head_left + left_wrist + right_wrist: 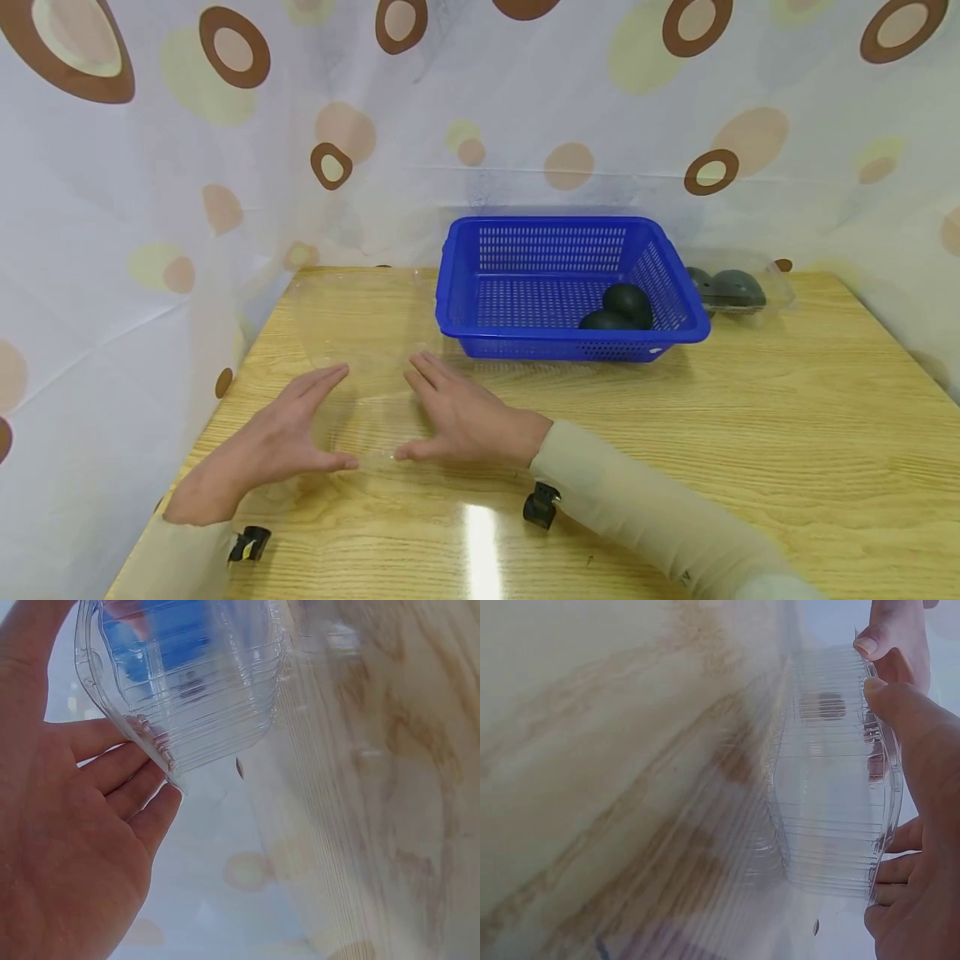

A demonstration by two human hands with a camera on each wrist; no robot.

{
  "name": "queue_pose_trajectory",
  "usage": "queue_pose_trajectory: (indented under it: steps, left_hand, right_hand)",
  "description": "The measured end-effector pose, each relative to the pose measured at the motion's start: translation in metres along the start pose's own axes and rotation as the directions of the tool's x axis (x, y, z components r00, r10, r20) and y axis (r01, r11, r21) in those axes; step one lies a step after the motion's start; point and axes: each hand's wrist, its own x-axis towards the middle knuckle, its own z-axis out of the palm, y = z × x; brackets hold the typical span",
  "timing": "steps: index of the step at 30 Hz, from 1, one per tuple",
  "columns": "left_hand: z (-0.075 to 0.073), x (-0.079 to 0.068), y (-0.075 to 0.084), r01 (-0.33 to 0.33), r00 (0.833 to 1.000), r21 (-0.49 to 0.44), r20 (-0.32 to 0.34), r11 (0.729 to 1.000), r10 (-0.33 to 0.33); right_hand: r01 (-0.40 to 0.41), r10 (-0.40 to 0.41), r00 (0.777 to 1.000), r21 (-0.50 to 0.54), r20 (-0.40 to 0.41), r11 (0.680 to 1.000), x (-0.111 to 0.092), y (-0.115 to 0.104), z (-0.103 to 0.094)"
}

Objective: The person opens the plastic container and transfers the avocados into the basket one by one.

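A clear plastic clamshell box (367,429) sits on the table in front of me, its clear lid (360,312) folded open toward the back. My left hand (281,433) holds the box's left side, fingers under the rim in the left wrist view. On the opposite side my right hand (468,421) grips the rim, its thumb on the near corner and fingers farther back. The right wrist view shows the ribbed box wall (829,787) and both thumbs close together at the rim. No contents show inside the box.
Behind and to the right stands a blue plastic basket (577,335) with two dark, avocado-like fruits (627,304) inside. Beside it a clear box (780,287) holds more dark fruits (738,289). A patterned curtain (525,100) borders the wooden table (750,433) at the back and left.
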Motion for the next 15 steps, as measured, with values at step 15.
queue_pose_trajectory:
  steps: [15]
  left_hand:
    - [-0.001, 0.009, -0.007, 0.0, 1.0, 0.004, -0.015, 1.0, 0.0]
  right_hand:
    - [-0.043, 0.042, 0.999, 0.055, 0.027, 0.998, 0.013, 0.01, -0.002]
